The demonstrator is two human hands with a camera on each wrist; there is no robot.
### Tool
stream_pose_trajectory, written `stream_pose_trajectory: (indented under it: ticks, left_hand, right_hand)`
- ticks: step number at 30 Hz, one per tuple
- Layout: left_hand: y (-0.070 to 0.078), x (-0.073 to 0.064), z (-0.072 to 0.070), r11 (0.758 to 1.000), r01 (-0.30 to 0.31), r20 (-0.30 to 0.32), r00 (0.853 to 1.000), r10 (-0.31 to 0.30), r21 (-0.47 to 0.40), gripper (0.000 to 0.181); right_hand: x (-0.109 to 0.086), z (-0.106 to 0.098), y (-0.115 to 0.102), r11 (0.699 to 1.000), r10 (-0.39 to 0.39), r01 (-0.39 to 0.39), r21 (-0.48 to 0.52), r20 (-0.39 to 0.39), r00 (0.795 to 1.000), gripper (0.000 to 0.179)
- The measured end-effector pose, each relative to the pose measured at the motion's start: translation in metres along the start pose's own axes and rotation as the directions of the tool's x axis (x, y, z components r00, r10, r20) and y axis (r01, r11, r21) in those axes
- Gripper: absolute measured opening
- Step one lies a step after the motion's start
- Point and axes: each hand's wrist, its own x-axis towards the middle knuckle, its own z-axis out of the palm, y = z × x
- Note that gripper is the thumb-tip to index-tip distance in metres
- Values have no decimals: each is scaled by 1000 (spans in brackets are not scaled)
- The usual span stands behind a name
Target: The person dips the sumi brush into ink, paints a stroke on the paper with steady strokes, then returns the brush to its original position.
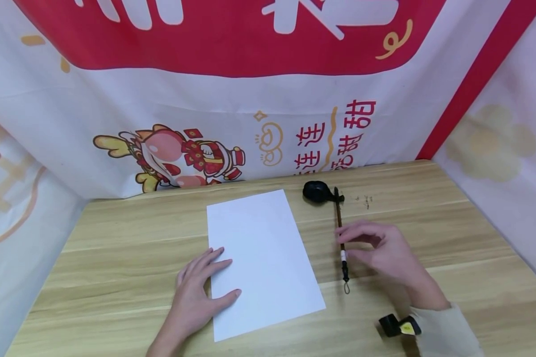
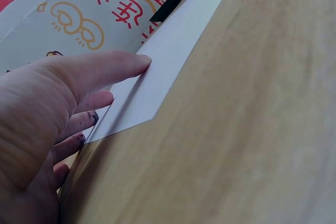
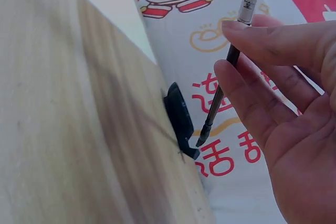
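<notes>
A blank sheet of white paper (image 1: 263, 263) lies on the wooden table. My left hand (image 1: 201, 292) rests on its left edge with fingers spread; dark smudges mark two of the fingertips in the left wrist view. Between thumb and fingers, my right hand (image 1: 381, 250) pinches a writing brush (image 1: 338, 218) with a brown handle, a white label and a hanging loop. The brush's dark bristle tip (image 3: 202, 139) points away from me, close by the handle end of a small black ink dish (image 1: 316, 192).
Small dark ink marks (image 1: 367, 201) show on the table (image 1: 129, 258) right of the dish. White cloth (image 1: 183, 94) with red printing hangs behind and at both sides. A black device with a yellow label (image 1: 407, 327) sits at the right wrist.
</notes>
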Motion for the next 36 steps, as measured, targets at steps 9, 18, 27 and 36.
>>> stream_pose_trajectory:
  ticks: [9,18,27,36]
  left_hand:
    - [-1,1,0,1000,4,3,1000,-4,6,62]
    - [-1,0,1,1000,-1,-2,1000,1,-3,62]
    - [-1,-2,0,1000,-13,-13,1000,13,0,60]
    - [-2,-2,0,1000,-7,-8,1000,7,-1,62]
  right_hand:
    - [3,-1,-8,988,-57,58,146,-9,998,34]
    - [10,1,-11,931,-45,62,361,-54,998,29]
    - [31,-2,-21,875,44,30,483,-142,989,34]
    - [77,-14,-44,921,193,-95,377,-229,954,31]
